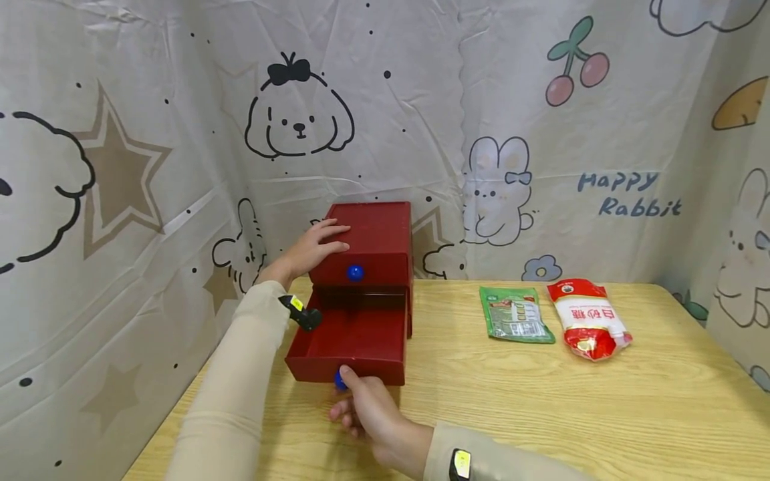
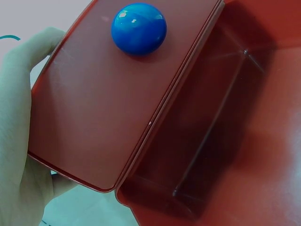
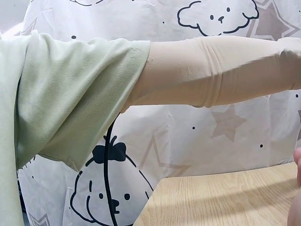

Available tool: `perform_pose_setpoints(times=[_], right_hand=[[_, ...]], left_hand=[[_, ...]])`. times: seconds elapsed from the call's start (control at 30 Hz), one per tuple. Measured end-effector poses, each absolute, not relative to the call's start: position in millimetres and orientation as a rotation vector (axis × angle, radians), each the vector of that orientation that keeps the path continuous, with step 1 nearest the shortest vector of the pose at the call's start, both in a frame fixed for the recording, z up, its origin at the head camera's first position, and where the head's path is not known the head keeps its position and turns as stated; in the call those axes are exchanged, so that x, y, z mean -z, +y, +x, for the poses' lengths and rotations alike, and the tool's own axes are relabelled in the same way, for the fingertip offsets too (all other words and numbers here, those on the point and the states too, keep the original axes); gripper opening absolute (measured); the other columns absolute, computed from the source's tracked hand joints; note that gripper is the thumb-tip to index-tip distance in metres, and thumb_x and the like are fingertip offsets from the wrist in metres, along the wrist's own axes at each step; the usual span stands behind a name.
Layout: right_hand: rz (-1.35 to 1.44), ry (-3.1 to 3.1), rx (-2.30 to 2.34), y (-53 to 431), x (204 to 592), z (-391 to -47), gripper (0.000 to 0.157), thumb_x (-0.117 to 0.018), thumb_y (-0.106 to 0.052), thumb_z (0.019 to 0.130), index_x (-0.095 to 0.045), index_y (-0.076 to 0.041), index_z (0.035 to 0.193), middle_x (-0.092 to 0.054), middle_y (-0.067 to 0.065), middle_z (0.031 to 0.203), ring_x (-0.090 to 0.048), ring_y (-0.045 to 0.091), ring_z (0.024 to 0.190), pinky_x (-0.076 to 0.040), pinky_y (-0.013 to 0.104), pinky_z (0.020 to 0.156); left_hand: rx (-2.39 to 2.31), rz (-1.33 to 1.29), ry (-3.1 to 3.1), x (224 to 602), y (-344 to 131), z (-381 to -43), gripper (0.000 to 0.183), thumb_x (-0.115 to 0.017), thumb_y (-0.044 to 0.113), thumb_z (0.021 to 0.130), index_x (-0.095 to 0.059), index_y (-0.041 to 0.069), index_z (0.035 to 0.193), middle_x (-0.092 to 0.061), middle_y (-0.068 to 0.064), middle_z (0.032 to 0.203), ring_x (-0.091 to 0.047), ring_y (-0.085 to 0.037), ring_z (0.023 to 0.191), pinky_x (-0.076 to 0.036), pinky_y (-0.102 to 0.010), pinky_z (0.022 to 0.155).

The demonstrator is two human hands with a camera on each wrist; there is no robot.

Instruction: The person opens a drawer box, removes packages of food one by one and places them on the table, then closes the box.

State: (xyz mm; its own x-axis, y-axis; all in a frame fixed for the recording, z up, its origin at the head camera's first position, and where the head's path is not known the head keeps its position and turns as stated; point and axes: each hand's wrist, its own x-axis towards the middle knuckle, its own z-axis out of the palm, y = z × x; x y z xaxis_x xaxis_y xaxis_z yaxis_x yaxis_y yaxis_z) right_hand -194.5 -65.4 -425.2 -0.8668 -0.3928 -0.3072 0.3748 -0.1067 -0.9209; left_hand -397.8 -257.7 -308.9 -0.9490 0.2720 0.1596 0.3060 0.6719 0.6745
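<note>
One left hand [image 1: 309,246] lies with fingers extended over the top left edge of a red cabinet [image 1: 385,224], we judge to steady it; at the cabinet's front, the right hand [image 1: 375,411] pinches the blue knob [image 1: 339,381] of the lower drawer [image 1: 373,371], which juts out open; its thumb hides part of the knob; right of the cabinet lie a green packet [image 1: 519,314] and a red-and-white bag [image 1: 589,315]; we see only cut-off fingers in the right wrist view.
</note>
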Motion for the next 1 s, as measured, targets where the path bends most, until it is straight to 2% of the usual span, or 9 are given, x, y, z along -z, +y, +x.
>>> perform_pose_setpoints(times=[0.3,1.0], right_hand=[[-0.05,1.675,2.039,-67,426,-200,0.042,-0.049,-0.046,0.108,-0.066,-0.01,0.093,-0.06,-0.002,0.062,-0.044,0.004,0.047,-0.034,0.018,0.046],[-0.099,1.665,2.103,-64,429,-219,0.045,-0.052,-0.047,0.107,-0.067,-0.01,0.087,-0.06,-0.003,0.061,-0.046,0.006,0.049,-0.035,0.02,0.047]], left_hand=[[1.137,-0.498,-2.842,309,-258,-399,0.063,-0.059,0.04,0.101,-0.048,0.012,0.156,-0.02,-0.01,0.17,-0.013,-0.038,0.154,-0.018,-0.066,0.118],[1.14,-0.468,-2.848,306,-255,-399,0.061,-0.059,0.036,0.1,-0.049,0.012,0.155,-0.02,-0.009,0.17,-0.014,-0.037,0.154,-0.019,-0.065,0.118]])
